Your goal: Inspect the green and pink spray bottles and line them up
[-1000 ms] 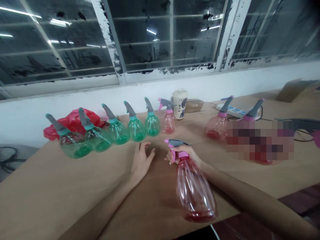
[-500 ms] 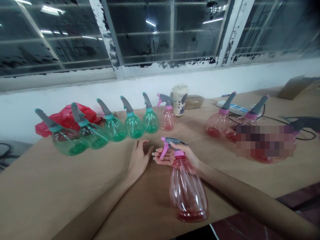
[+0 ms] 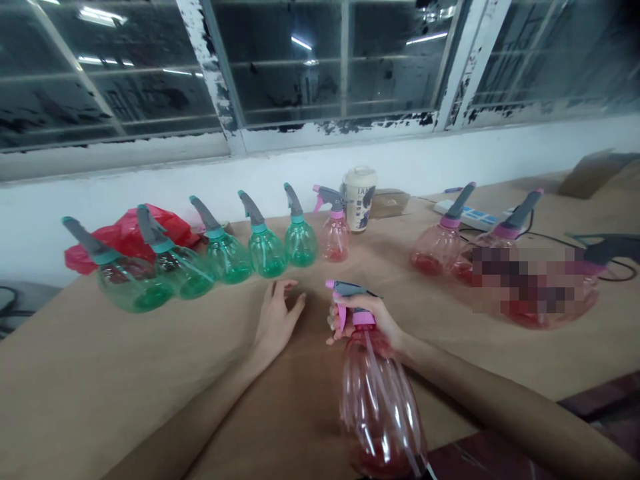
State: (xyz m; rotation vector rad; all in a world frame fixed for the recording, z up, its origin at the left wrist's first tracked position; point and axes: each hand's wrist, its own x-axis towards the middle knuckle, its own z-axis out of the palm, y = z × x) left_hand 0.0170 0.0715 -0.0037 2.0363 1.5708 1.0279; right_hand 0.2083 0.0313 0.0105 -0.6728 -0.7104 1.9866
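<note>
Window (image 3: 280, 87): dark glass, pale bars across it, lights glinting, and the white paint on that frame is flaking off in ragged patches.
Wall (image 3: 280, 172): plain white, running low behind everything.
Counter (image 3: 150, 373): broad, flat, dull tan, with soft shadows under both forearms.
Right hand (image 3: 383, 323): here's the busy one, its grip closed round the neck of the bottle (image 3: 383, 407), thumb over the grey spray head (image 3: 350, 289), fingers curled about the smooth pink trigger (image 3: 342, 317).
Bottle: front and just right of centre, tilted, base towards the viewer; glossy see-through pink, a fluted belly swelling below the narrow neck, a straight tube inside, deeper red at the bottom. Whether it touches the counter, I can't tell.
Left hand (image 3: 277, 317): loose and half open, fingers softly bent, grip holding nothing, just in front of the green row.
Green bottles (image 3: 267, 253): five of them on the left, round and clear, teal collars, curved grey heads.
Bag (image 3: 173, 227): red, thin, crumpled, tucked behind that row.
Cup (image 3: 360, 210): pale, lidded, dark print, right beside a small pink bottle (image 3: 335, 241).
Pink bottles (image 3: 434, 248): three bulging ones on the right, partly masked by blocky blur.
Power strip (image 3: 470, 217): flat, white and blue, behind them.
Box (image 3: 593, 175): brown and angular, far right.
</note>
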